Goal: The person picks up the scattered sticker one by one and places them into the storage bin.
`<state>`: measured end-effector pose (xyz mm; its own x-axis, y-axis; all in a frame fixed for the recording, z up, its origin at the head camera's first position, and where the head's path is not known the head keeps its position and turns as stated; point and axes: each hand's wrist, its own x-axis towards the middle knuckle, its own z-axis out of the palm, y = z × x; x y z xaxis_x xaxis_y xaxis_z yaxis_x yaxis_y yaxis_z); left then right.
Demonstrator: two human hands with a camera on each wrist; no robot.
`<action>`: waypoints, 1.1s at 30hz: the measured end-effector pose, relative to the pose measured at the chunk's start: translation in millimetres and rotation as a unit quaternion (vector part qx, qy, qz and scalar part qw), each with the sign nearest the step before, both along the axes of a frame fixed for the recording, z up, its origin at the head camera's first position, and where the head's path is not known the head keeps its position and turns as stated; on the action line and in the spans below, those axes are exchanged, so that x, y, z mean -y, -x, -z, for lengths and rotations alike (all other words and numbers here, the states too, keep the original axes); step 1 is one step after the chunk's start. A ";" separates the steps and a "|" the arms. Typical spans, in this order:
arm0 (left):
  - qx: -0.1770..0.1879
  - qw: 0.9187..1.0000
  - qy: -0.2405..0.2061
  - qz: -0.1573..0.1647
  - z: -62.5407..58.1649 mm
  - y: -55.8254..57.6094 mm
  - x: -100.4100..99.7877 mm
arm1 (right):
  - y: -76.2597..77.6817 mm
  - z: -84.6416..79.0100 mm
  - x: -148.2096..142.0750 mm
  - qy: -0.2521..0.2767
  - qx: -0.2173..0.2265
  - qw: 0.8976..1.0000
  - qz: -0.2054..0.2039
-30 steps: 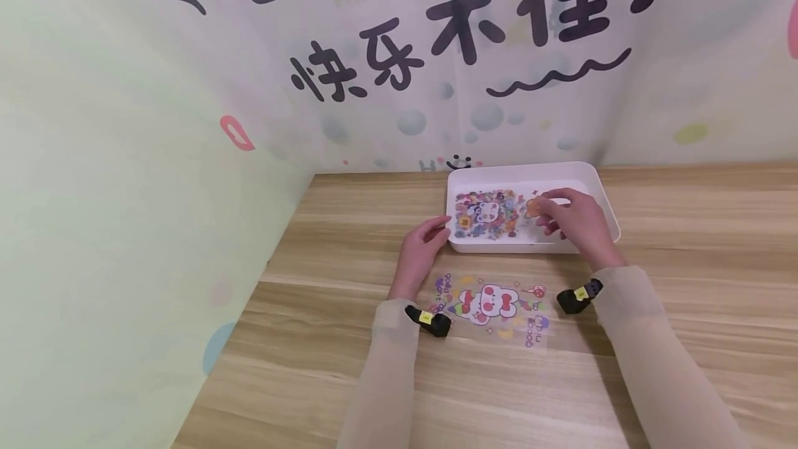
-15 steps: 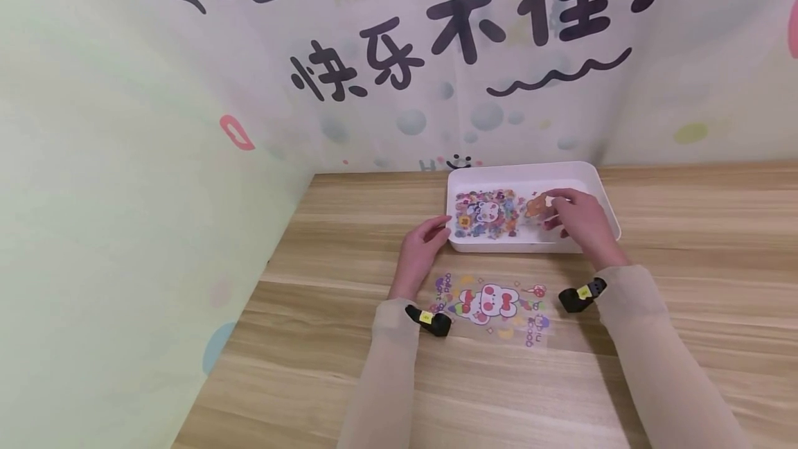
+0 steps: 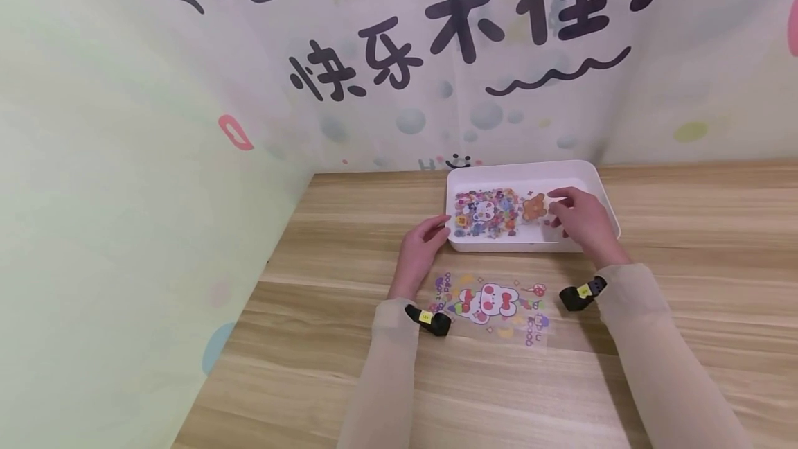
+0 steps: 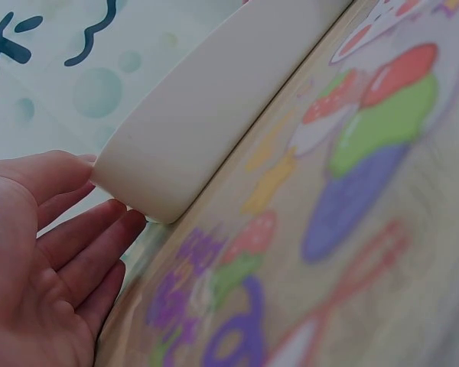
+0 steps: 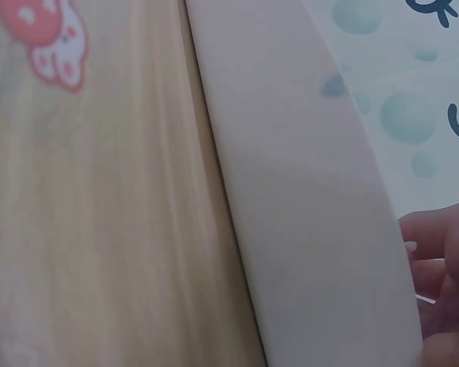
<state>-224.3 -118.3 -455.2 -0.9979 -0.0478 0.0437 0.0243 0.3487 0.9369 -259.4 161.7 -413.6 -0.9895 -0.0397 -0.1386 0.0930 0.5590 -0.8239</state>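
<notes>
A white tray [image 3: 586, 196] holds many small colourful pieces [image 3: 492, 217], a white panda-like face among them. My left hand [image 3: 419, 255] holds the tray's near-left corner. In the left wrist view, its thumb is at the rim and the fingers lie against the outer wall. My right hand [image 3: 582, 222] is over the right half of the tray. Its curled thumb and finger pinch the edge of a thin clear film beside a brown bear picture [image 3: 534, 208]. The tray wall [image 5: 306, 191] partly hides this hand in the right wrist view.
A clear printed plastic sheet or bag with a bunny picture [image 3: 489, 302] lies on the wooden table [image 3: 480, 393] in front of the tray, between the forearms. A wall covering [image 3: 386, 40] with large dark characters stands right behind the tray. Another pale panel [image 3: 112, 192] is on the left.
My right hand has shifted slightly right, and its fingers have uncovered the bear picture, which now lies flatter. My left hand and the tray have stayed in place.
</notes>
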 end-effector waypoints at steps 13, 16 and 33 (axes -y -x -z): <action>-0.003 1.000 -0.009 0.001 1.7 0.6 0.2 | -0.5 -2.8 3.6 -0.063 0.016 0.998 -0.020; -0.002 1.000 -0.011 0.000 1.8 0.9 -0.4 | 1.5 -2.8 3.6 -0.083 0.014 0.996 -0.037; -0.006 1.000 -0.017 0.004 0.1 0.9 0.5 | 0.6 -6.0 5.4 -0.091 0.033 0.994 -0.057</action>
<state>-225.2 -118.8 -455.3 -0.9976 -0.0423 0.0540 0.0379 0.3169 0.9477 -260.0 156.3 -407.6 -0.9684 -0.1195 -0.2191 0.0713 0.7090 -0.7016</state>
